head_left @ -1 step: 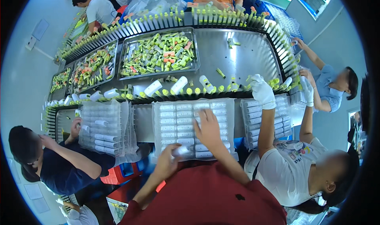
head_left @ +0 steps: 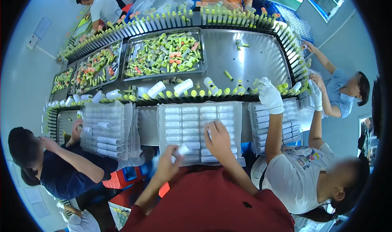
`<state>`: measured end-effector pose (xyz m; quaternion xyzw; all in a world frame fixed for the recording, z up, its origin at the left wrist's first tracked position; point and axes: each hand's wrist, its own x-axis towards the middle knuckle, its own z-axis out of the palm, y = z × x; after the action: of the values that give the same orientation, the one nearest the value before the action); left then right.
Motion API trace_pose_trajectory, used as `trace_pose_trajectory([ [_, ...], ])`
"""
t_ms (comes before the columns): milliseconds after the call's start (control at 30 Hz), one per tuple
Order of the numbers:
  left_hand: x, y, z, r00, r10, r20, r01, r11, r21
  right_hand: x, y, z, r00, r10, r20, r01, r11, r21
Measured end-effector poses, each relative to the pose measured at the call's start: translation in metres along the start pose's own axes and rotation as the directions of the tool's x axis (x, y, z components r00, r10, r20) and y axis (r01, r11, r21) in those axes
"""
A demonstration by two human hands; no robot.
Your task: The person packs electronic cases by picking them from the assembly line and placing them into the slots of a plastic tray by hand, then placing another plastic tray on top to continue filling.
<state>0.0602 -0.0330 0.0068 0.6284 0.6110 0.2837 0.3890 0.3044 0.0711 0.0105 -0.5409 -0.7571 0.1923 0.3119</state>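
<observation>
My left hand [head_left: 166,164] is closed on a white plastic casing [head_left: 184,150], a short rounded piece slightly blurred by motion. It hovers at the near left part of a clear blister tray [head_left: 163,132], whose rows hold several white casings. Above the tray's right half, my right hand [head_left: 218,141] is closed with its fingers curled. A small whitish patch shows at its fingertips, too little to name. Beyond the tray, white casings [head_left: 183,86] lie tilted on a rack of yellow-tipped pieces [head_left: 202,93].
Metal trays [head_left: 203,56] of yellow-green and orange parts stand on the steel table [head_left: 261,60]. Co-workers sit close on both sides: a dark sleeve [head_left: 77,166] on the left, a white-gloved hand [head_left: 270,96] on the right. Other blister trays [head_left: 132,130] flank mine.
My right hand has moved slightly nearer to me and its fingers are more curled. My left hand has shifted a little left, and the white casing in it has turned and shows more.
</observation>
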Motion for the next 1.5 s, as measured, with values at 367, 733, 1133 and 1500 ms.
trace_pose_trajectory([
  [367,0.242,0.058,0.008,0.846,0.079,-0.528,0.009,0.987,0.163,-0.102,-0.008,-0.016,0.924,-0.039,0.381,0.105,0.983,-0.153],
  [733,0.21,-0.022,-0.016,0.793,0.284,-0.539,-0.051,0.912,0.406,-0.106,0.0,-0.008,0.968,-0.037,0.249,0.093,0.972,-0.217],
  [1133,-0.024,-0.043,-0.024,0.966,0.253,-0.052,-0.219,0.908,0.357,0.038,-0.042,-0.009,0.999,0.043,0.014,-0.045,0.988,0.148],
  [1500,-0.018,-0.03,-0.023,0.992,0.127,-0.015,-0.11,0.906,0.408,0.195,-0.11,0.193,0.982,-0.035,0.187,0.094,0.943,-0.32],
])
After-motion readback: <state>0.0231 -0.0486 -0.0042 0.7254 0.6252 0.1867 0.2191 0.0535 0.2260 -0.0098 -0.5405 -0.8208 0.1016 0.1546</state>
